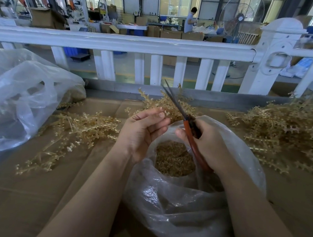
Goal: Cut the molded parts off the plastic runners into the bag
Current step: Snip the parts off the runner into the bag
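Between cuts: my right hand (204, 144) grips scissors (182, 112), blades nearly closed; left hand (143, 130) curled, pinching runner bit, I think. Next: fresh runner (88, 124) over bag (183, 203).

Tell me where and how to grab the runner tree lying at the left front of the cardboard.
Judging by its pose, pinch the runner tree by its bare central stem, coming from above on its near side. The parts branch off sideways, so the stem gives the only smooth hold. The left hand is nearest; the right hand holds the scissors.
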Tool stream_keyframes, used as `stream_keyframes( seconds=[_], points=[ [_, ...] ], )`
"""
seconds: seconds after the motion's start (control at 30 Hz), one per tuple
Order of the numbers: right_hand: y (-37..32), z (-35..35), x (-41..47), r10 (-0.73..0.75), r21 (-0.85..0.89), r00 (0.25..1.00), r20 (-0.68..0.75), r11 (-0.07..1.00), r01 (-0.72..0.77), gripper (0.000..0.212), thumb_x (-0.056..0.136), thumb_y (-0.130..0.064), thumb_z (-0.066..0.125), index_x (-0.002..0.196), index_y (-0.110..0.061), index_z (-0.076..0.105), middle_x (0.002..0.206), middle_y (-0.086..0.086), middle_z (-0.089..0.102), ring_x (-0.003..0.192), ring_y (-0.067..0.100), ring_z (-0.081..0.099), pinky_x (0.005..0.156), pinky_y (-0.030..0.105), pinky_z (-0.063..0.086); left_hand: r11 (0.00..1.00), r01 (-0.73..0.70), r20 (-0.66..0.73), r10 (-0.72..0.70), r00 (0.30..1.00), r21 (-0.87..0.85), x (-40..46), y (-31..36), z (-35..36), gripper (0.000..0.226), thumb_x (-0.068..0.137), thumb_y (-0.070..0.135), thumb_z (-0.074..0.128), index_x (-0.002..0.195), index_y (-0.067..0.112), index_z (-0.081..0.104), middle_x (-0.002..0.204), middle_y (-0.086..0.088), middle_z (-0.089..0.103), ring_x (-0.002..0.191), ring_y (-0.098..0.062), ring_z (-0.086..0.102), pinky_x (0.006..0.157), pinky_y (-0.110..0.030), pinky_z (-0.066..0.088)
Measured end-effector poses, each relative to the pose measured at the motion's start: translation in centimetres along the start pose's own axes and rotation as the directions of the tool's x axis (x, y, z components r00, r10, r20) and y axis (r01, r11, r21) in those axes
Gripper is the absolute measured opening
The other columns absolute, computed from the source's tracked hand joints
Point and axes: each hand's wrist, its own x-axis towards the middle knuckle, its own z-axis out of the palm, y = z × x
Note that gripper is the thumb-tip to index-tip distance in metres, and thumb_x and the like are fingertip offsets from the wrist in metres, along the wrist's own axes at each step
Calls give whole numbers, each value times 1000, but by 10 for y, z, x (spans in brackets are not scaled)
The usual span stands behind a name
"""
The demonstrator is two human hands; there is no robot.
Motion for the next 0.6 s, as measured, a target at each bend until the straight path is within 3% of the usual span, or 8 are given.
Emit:
stream_keyframes(
  seconds=[0.2, 0.33, 0.47, 0.6],
  points=[
    [1, 1, 0, -37, -147, 999, 22, 988, 40, 52, 67, -85, 56, 93, -40, 59, 95, -35, 62, 88, -12, 59, 68, 16, 43, 996, -84, -10, 84, 996, 33, -1, 0, 1, 8, 66, 7, 75, 68, 15, 76, 73, -3, 73, 70, -12, 72, 70, -21, 59],
    [-1, 0, -2, -82, -263, 997, 13, 961, 83, 55, 65, -87, 51, 93, -40, 56, 84, -26, 60, 85, -11, 56, 67, 11, 38, 988, -150, -42, 152, 987, 47, 1, -1, 1, 8, 66, 6, 74, 69, 14, 74, 73, -5, 73, 70, -15, 71, 73, -23, 59],
    [-4, 2, -4, -141, -356, 990, -20, 926, 124, 71, 66, -88, 50, 112, -34, 61, 95, -29, 56, 84, -7, 56, 69, 6, 38, 966, -222, -70, 233, 970, 135, 2, -4, -1, 21, 82, -7, 67, 72, 11, 71, 73, -7, 71, 71, -19, 68, 75, -27, 59],
    [-6, 2, -5, -163, -423, 986, -46, 897, 128, 77, 65, -91, 44, 112, -34, 63, 95, -26, 58, 77, -12, 51, 63, 3, 35, 946, -269, -54, 283, 958, 183, 2, -3, -3, 22, 83, -9, 66, 74, 10, 72, 73, -6, 73, 69, -16, 70, 75, -27, 59]
  ],
)
